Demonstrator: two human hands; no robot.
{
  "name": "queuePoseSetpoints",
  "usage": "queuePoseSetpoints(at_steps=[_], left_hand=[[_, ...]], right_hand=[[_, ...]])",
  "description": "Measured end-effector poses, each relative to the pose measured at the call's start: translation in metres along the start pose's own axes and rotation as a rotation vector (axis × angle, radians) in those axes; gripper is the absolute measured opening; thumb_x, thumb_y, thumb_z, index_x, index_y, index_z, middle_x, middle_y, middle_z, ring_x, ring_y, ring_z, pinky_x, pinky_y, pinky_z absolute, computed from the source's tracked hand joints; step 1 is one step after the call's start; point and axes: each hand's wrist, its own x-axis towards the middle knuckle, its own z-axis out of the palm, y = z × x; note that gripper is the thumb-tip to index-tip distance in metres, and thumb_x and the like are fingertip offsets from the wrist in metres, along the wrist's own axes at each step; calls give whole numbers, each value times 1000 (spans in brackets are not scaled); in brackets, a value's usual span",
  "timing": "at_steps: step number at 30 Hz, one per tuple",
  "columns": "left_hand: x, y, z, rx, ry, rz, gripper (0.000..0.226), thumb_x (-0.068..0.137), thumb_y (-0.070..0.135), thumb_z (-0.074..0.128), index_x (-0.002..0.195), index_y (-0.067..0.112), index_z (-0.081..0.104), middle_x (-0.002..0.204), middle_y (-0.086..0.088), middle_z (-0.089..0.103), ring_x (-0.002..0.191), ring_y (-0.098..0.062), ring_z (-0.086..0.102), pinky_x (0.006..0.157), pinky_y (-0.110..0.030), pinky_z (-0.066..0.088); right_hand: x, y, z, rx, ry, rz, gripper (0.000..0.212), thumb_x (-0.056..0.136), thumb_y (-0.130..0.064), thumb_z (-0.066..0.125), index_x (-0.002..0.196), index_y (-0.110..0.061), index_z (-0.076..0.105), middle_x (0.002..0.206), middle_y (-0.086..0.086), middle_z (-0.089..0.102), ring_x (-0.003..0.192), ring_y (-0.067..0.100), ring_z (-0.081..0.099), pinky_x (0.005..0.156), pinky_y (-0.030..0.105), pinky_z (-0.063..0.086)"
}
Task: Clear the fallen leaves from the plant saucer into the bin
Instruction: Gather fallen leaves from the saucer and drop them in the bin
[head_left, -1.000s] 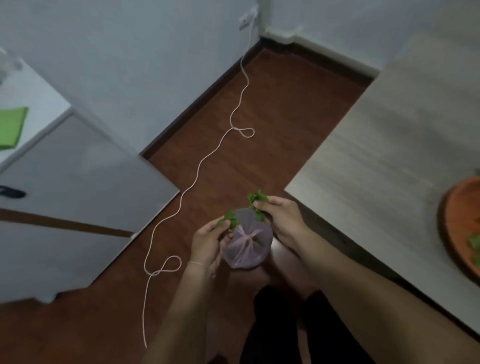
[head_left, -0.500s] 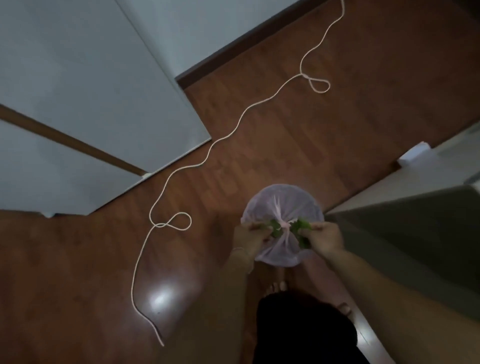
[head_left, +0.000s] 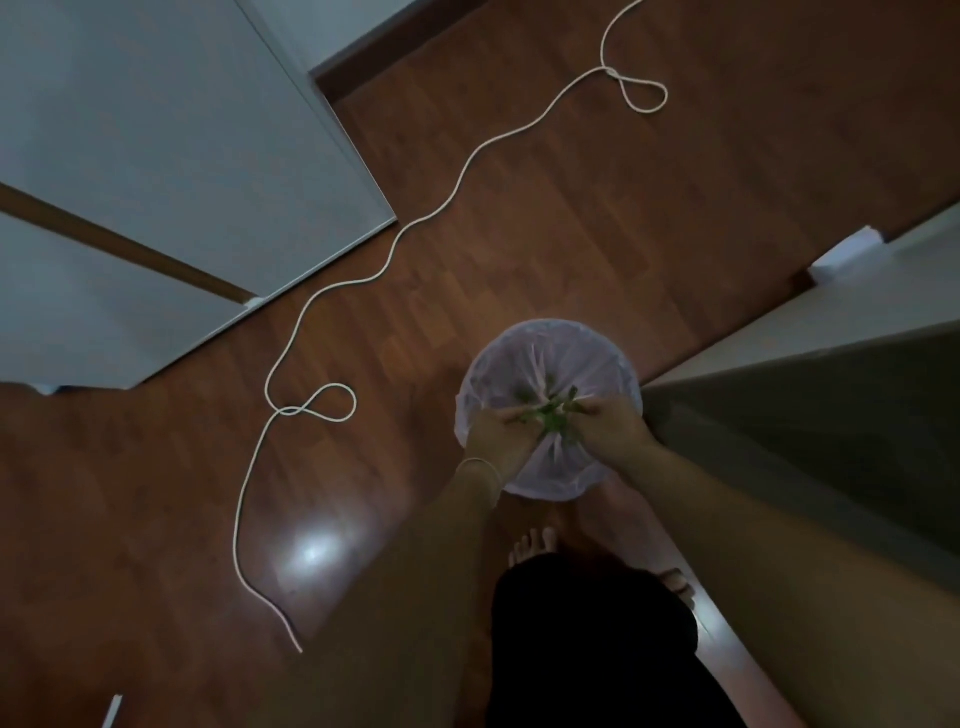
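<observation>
The left hand (head_left: 498, 434) and the right hand (head_left: 610, 428) meet over the mouth of the round bin lined with a pale lilac plastic bag (head_left: 550, 364), their fingertips drawn together around a small clump of green fallen leaves (head_left: 551, 421). The leaves sit between the two hands, pinched from both sides, directly above the middle of the bag opening; motion blur hides how each finger lies. A further green scrap (head_left: 523, 396) shows just left of the clump, inside the bag outline; whether it rests on the liner or is falling cannot be told. The liner's gathered folds run from the rim toward its centre, beneath the hands. A thin bracelet (head_left: 480, 464) circles the left wrist. The bin stands on a reddish-brown wooden floor (head_left: 623, 234), just beside the corner of a grey table (head_left: 831, 332) on its right. A long white cord (head_left: 457, 182) snakes across the floor to the left of the bin, well apart from it, with two loops. A white cabinet (head_left: 156, 156) stands at the left. Bare toes (head_left: 535, 545) show near the bin.
</observation>
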Motion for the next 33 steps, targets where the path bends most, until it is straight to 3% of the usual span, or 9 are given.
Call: queuePoseSetpoints(at_steps=[3,5,8,14,18,22,27,30,33], left_hand=[[2,-2,0,25,27,52,12,74,24,73,69,34,77,91,-5,77,87,-22,71,88,-36,56],[3,-3,-1,15,24,44,11,70,29,72,78,33,78,100,-10,76,97,-29,71,92,-45,55],[6,-11,-2,34,3,27,33,80,25,71,111,14,70,115,-13,71,104,-26,67,97,-42,53],[8,-24,-6,65,4,69,31,88,23,65,116,9,67,101,2,65,92,-12,58,84,-25,45],[7,-32,-7,42,-5,63,25,89,18,64,109,5,70,80,5,63,84,-17,60,80,-28,49],[2,-37,-8,2,-31,44,15,79,23,71,84,10,73,70,-2,63,75,-22,61,78,-39,53],[-1,-44,-8,10,-12,-12,8,83,24,68,82,16,70,86,-14,71,86,-32,71,76,-42,57],[-1,-48,-8,10,-8,-22,13,79,30,67,85,19,71,91,-14,74,89,-34,71,78,-45,58],[1,-55,-7,5,9,7,25,70,40,67,78,17,73,88,-15,75,83,-31,72,80,-52,59]], right_hand=[[-5,-5,-5,-75,47,-27,21,91,-15,60,97,-8,78,102,11,76,98,30,68,84,32,52],[-13,-9,-8,-87,102,13,19,89,-20,64,98,-14,79,101,4,76,98,26,68,77,25,46],[-16,-7,-10,-109,143,41,14,81,-27,73,92,-20,79,93,2,75,93,23,67,74,23,41],[-12,-3,-5,-138,94,-2,8,78,-32,77,78,-24,73,71,-6,65,73,15,61,71,28,47],[-1,6,3,-250,19,-58,16,86,-21,64,92,-13,77,87,8,75,87,29,69,79,38,56],[4,15,6,-328,-24,-30,29,91,-20,51,110,-17,73,103,10,74,96,32,66,85,35,53],[12,29,7,-420,-133,2,37,85,-27,49,115,-13,65,113,15,68,104,37,63,92,43,52],[4,28,6,-413,-163,-22,58,76,-36,44,128,-13,55,123,15,64,112,36,61,96,43,51],[-7,21,3,-375,-132,-9,41,90,-25,49,129,-15,53,120,12,64,110,35,61,91,38,50]])
